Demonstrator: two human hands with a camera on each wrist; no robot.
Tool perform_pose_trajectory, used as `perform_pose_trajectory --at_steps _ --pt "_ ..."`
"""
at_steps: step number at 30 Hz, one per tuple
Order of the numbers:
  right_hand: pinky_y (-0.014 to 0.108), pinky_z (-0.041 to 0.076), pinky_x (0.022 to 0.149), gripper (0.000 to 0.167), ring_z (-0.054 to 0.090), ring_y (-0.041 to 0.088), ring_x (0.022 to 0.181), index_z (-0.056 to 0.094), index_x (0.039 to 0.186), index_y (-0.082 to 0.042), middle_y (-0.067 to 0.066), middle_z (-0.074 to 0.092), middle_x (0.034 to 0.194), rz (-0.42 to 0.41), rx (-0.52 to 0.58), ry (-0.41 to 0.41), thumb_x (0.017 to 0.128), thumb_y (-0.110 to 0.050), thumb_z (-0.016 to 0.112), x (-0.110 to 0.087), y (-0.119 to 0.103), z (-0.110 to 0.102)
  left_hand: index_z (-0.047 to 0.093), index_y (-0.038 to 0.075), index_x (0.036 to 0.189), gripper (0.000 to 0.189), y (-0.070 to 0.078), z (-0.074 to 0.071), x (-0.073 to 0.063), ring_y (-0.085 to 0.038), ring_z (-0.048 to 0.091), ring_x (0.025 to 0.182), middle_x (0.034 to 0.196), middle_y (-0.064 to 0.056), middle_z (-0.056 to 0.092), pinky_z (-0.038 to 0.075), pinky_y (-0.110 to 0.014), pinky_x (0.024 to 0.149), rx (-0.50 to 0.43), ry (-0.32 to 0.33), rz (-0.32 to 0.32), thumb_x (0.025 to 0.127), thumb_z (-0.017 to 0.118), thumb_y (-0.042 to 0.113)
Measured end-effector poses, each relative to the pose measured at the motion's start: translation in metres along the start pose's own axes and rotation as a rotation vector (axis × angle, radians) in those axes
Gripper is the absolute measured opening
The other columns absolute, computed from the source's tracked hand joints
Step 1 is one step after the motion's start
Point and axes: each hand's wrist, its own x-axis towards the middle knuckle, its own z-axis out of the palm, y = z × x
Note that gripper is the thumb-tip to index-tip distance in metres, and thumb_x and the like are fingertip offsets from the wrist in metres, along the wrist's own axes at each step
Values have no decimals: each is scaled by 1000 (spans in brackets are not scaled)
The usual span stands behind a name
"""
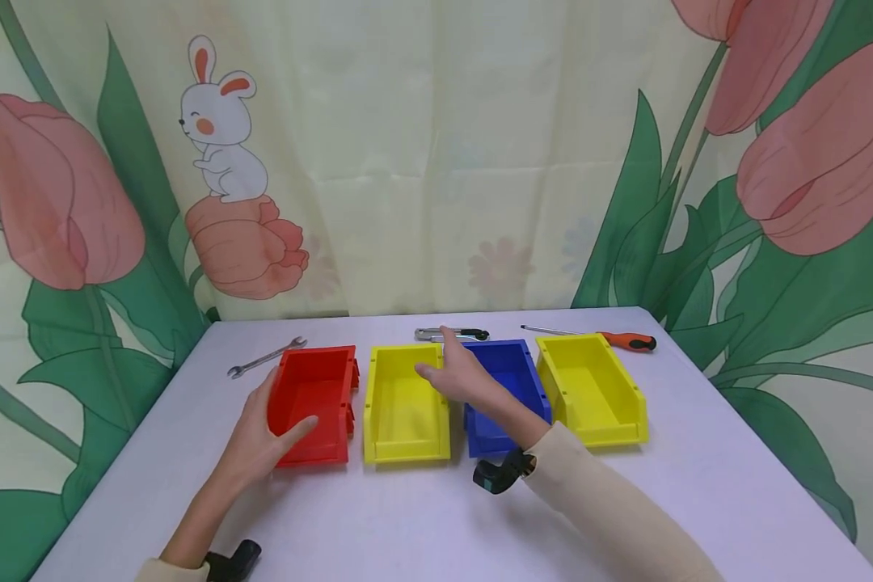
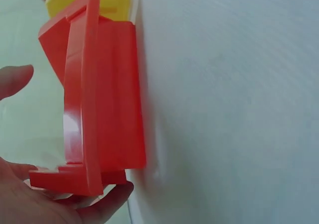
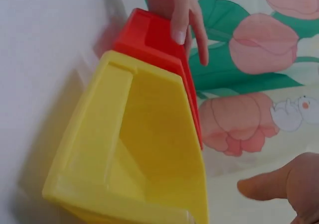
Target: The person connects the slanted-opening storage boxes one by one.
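Observation:
My left hand (image 1: 258,436) lies along the left side of a red plastic bin (image 1: 320,451). In the left wrist view its fingers (image 2: 107,204) touch the bin's side wall, while the thumb stands apart from the bin. My right hand (image 1: 466,376) is over the space between a yellow bin (image 1: 407,451) and a blue bin (image 1: 491,443), thumb and index finger extended. Only part of that hand shows in the right wrist view, to the right of the yellow bin. Nothing shows in its grasp.
A second yellow bin (image 1: 618,435) ends the row at the right. Behind the bins lie a wrench (image 1: 265,357) at left, a metal tool with a dark handle (image 1: 473,333) in the middle and an orange-handled screwdriver (image 1: 629,341) at right. A printed curtain (image 1: 436,162) hangs behind the white table (image 1: 378,525).

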Motion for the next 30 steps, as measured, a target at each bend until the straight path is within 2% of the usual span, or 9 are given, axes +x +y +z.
perform_pose_trajectory --at_steps 4,8,11,15,19,22,24,30 --pt "57 39 127 83 48 38 148 15 170 -8 22 41 167 31 36 -21 105 -19 65 1 -1 7 1 11 171 123 -4 0 0 -46 36 148 168 -23 28 61 -57 102 -60 -40 -67 86 88 28" --pt "54 42 126 80 53 36 142 17 169 -5 23 47 161 56 -5 -26 104 -11 64 4 -1 11 -5 11 171 130 -7 1 1 -46 35 149 169 -23 27 61 -56 102 -106 -65 -118 84 89 28" --pt "51 44 124 78 56 34 138 19 167 -3 23 50 158 65 -71 -43 103 -8 63 7 1 13 -4 13 171 131 -8 1 1 -46 36 148 168 -23 28 62 -54 101 -141 -75 -125 82 91 27" --pt "49 48 121 77 58 31 130 20 167 -2 22 52 156 64 -172 -83 105 -12 63 8 2 14 -2 14 171 133 -10 0 2 -46 36 147 167 -22 29 63 -52 98 -164 -92 -129 79 93 26" --pt "45 57 108 69 61 30 114 27 164 -2 21 60 145 38 -240 -93 105 -13 63 7 0 12 -3 14 171 135 -13 -2 2 -46 36 148 167 -22 29 64 -52 98 -170 -103 -129 78 94 25" --pt "39 59 90 60 61 28 102 36 157 -2 18 64 130 18 -258 -82 104 -9 62 6 -1 11 -4 14 171 138 -15 -3 2 -46 36 147 167 -23 28 64 -52 98 -168 -110 -125 76 95 25" --pt "36 57 84 58 61 27 98 39 155 -1 17 64 125 9 -255 -70 102 -5 62 5 0 11 -5 15 171 140 -16 -2 2 -47 36 147 167 -23 28 64 -51 97 -168 -116 -118 75 96 26" --pt "36 59 86 62 62 27 99 38 156 -1 18 65 126 1 -226 -38 98 -1 62 3 1 11 -5 18 171 142 -18 -1 1 -45 36 147 167 -21 28 64 -52 98 -183 -124 -104 73 97 23"
